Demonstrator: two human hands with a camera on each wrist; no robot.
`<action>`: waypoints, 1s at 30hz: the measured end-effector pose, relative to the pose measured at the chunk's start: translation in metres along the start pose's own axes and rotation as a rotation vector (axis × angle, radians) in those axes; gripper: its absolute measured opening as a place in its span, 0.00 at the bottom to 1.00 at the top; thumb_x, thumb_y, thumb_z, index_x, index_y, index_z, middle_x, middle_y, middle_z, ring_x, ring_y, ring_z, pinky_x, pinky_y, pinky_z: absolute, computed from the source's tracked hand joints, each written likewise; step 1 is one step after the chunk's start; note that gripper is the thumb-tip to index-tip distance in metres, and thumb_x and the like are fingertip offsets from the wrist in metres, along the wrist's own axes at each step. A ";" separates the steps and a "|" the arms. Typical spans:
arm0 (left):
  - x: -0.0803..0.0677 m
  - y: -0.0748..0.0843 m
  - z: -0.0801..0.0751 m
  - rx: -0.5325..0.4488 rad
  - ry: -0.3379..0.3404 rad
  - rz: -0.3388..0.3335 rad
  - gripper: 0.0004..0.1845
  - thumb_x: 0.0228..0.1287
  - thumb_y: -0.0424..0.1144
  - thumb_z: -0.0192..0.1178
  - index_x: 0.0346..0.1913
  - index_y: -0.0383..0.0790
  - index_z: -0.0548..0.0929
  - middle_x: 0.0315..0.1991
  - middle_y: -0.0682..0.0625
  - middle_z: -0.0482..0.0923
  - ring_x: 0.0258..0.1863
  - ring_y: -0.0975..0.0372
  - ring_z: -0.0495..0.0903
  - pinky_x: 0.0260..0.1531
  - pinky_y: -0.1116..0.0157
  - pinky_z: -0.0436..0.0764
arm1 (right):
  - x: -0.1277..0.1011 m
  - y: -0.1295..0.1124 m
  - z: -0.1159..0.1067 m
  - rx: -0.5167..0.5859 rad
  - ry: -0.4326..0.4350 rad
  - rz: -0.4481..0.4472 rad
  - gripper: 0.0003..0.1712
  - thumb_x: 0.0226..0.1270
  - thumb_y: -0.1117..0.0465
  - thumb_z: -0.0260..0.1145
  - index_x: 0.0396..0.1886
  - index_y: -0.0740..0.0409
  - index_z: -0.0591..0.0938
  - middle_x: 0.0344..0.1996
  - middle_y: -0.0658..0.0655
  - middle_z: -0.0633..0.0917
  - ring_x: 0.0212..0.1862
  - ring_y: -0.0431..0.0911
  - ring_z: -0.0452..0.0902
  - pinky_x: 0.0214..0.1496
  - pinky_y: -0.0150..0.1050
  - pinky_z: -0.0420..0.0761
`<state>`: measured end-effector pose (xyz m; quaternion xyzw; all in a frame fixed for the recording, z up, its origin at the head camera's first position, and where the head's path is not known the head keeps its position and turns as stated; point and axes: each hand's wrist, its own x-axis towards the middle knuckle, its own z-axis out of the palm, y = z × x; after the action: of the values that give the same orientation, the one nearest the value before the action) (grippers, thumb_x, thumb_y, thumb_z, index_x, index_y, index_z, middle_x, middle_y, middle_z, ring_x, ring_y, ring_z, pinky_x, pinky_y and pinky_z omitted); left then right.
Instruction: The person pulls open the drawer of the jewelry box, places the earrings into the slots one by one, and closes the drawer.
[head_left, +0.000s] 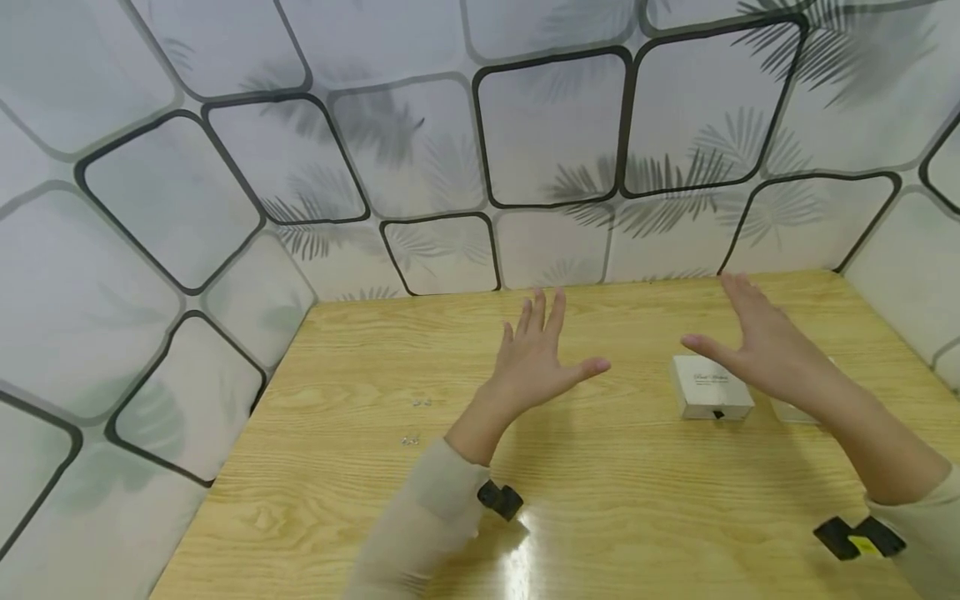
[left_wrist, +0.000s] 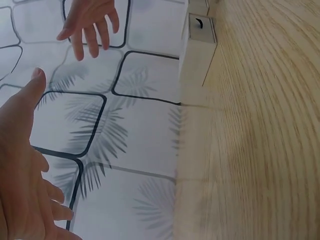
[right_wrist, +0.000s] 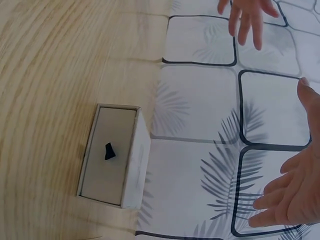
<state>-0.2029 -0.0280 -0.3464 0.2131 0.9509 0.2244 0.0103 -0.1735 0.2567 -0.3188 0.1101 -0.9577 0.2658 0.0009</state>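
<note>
My left hand (head_left: 528,367) is held over the middle of the table with its fingers spread and thumb out to the right; nothing is in it. Fingers extended, my right hand (head_left: 772,350) hovers empty at the right. It partly overlaps a small white drawer-style box (head_left: 712,387) with printed lettering on its lid. A black pull tab shows on the front of that box (right_wrist: 107,170) in the right wrist view. Behind the right wrist, a second pale flat item (head_left: 793,413) is mostly hidden. Left of my left hand lie several tiny shiny pieces (head_left: 410,440), too small to identify.
The wood-grain table (head_left: 322,500) reaches back to a wall covering (head_left: 420,150) patterned with dark outlines and grey leaves. This covering also borders the table on the left and right. Black devices (head_left: 500,500) are strapped at both wrists.
</note>
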 end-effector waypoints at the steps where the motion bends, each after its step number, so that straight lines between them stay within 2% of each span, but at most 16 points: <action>1: 0.001 0.000 0.001 -0.020 0.004 0.000 0.56 0.57 0.72 0.50 0.73 0.55 0.27 0.75 0.46 0.26 0.74 0.52 0.32 0.69 0.41 0.42 | -0.001 0.001 0.000 0.025 0.008 0.002 0.56 0.67 0.40 0.58 0.74 0.60 0.33 0.73 0.68 0.34 0.72 0.68 0.29 0.65 0.72 0.41; 4: 0.003 0.000 0.004 -0.105 0.020 -0.001 0.53 0.58 0.71 0.51 0.74 0.55 0.31 0.76 0.47 0.31 0.74 0.51 0.38 0.68 0.41 0.50 | -0.003 0.004 0.000 0.070 0.036 0.018 0.55 0.67 0.41 0.58 0.75 0.56 0.33 0.74 0.66 0.35 0.72 0.68 0.31 0.65 0.72 0.43; 7: 0.004 -0.001 0.007 -0.235 0.042 -0.027 0.50 0.59 0.69 0.52 0.75 0.57 0.35 0.76 0.51 0.37 0.74 0.54 0.44 0.67 0.43 0.57 | -0.005 0.007 0.000 0.090 0.067 0.029 0.53 0.68 0.41 0.57 0.75 0.56 0.35 0.74 0.67 0.37 0.72 0.68 0.32 0.66 0.71 0.43; 9: 0.005 -0.001 0.009 -0.317 0.061 -0.047 0.49 0.60 0.68 0.52 0.75 0.60 0.38 0.76 0.55 0.41 0.74 0.56 0.47 0.66 0.45 0.59 | -0.006 0.009 0.000 0.103 0.083 0.034 0.52 0.69 0.42 0.56 0.75 0.58 0.35 0.74 0.68 0.38 0.72 0.68 0.33 0.66 0.70 0.42; 12: 0.006 -0.002 0.014 -0.406 0.086 -0.064 0.47 0.59 0.68 0.53 0.75 0.61 0.42 0.75 0.59 0.46 0.73 0.58 0.50 0.68 0.48 0.59 | -0.006 0.012 0.001 0.118 0.095 0.051 0.52 0.69 0.42 0.55 0.75 0.58 0.36 0.73 0.69 0.41 0.70 0.72 0.42 0.63 0.72 0.49; 16: 0.008 0.000 0.018 -0.495 0.109 -0.054 0.46 0.60 0.67 0.54 0.75 0.58 0.46 0.74 0.56 0.51 0.71 0.55 0.57 0.66 0.50 0.63 | -0.005 0.016 0.002 0.127 0.097 0.079 0.51 0.70 0.41 0.54 0.75 0.58 0.36 0.72 0.73 0.46 0.65 0.75 0.52 0.54 0.75 0.57; 22: 0.011 0.004 0.025 -0.655 0.106 -0.082 0.44 0.60 0.63 0.57 0.74 0.59 0.49 0.73 0.51 0.56 0.65 0.54 0.68 0.59 0.55 0.73 | -0.003 0.024 0.004 0.131 0.118 0.116 0.50 0.70 0.41 0.53 0.75 0.61 0.38 0.67 0.80 0.54 0.63 0.76 0.55 0.51 0.76 0.61; 30: 0.016 0.007 0.036 -0.775 0.078 -0.166 0.46 0.58 0.62 0.60 0.75 0.58 0.48 0.69 0.48 0.63 0.60 0.55 0.74 0.53 0.59 0.78 | -0.002 0.035 0.008 0.150 0.114 0.164 0.49 0.71 0.40 0.51 0.74 0.64 0.39 0.70 0.76 0.49 0.61 0.76 0.57 0.51 0.74 0.63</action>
<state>-0.2105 -0.0011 -0.3743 0.1070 0.8095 0.5728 0.0720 -0.1787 0.2823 -0.3431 0.0159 -0.9393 0.3418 0.0255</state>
